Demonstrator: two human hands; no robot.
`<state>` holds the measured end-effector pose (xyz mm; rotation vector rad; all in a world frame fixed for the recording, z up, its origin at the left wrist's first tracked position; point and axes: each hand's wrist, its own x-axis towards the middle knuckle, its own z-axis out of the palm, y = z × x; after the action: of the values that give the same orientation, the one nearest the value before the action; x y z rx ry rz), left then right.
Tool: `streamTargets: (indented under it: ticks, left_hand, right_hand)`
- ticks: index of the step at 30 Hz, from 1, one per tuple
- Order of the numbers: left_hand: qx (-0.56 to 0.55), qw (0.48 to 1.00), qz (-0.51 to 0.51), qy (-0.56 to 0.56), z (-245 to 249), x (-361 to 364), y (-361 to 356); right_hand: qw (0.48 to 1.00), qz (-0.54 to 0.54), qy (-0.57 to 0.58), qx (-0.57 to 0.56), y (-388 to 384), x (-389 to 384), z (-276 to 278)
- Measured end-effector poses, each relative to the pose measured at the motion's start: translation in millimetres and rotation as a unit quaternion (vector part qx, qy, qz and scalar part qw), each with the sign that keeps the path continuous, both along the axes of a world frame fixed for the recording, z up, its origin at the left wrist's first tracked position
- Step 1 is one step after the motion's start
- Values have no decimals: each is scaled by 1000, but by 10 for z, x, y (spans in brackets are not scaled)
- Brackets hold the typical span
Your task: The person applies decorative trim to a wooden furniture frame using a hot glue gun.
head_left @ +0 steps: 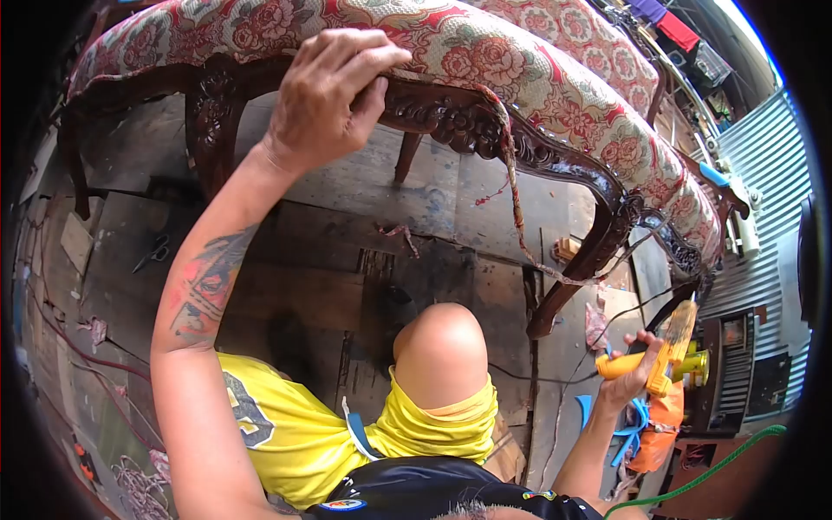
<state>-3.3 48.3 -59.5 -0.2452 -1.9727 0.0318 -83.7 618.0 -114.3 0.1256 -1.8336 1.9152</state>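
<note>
A carved dark-wood sofa with floral upholstery stands in front of me. My left hand rests on its front edge, fingers over the fabric and thumb below, with a braided trim cord emerging between them. This cord follows the seam a short way, then hangs loose toward the right front leg. In my right hand, low on the right, is a yellow hot glue gun, its nozzle pointing up and away. The fingers wrap its handle, apart from the sofa.
Scissors lie on the worn wooden floor at left. Cords and fabric scraps are scattered around. A yellow can, an orange bag and blue strips sit at right. A green rope crosses the lower right.
</note>
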Motion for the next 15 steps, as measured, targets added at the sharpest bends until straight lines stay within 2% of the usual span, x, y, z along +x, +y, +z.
streamTargets:
  ticks: [1,4,6,9,11,12,15]
  left_hand:
    - [6,1000,16,12,-104,-4,89]
    - [32,998,44,27,-277,-12,261]
    - [40,997,58,24,-310,-15,368]
    - [58,994,81,35,-342,-59,490]
    - [75,992,91,48,-355,-95,531]
    - [81,990,100,50,-366,-112,552]
    - [90,988,115,58,-375,-157,631]
  right_hand:
    - [997,-48,-67,-15,309,34,-218]
    - [972,-165,-164,16,1004,333,-988]
    - [958,-176,-227,1,1551,504,-1615]
    - [929,-215,-299,-36,1982,735,-2246]
    - [892,-287,-346,-49,2206,867,-2663]
    - [850,-350,-395,-8,2347,920,-2896]
    - [761,-433,-475,88,2701,1178,-3421]
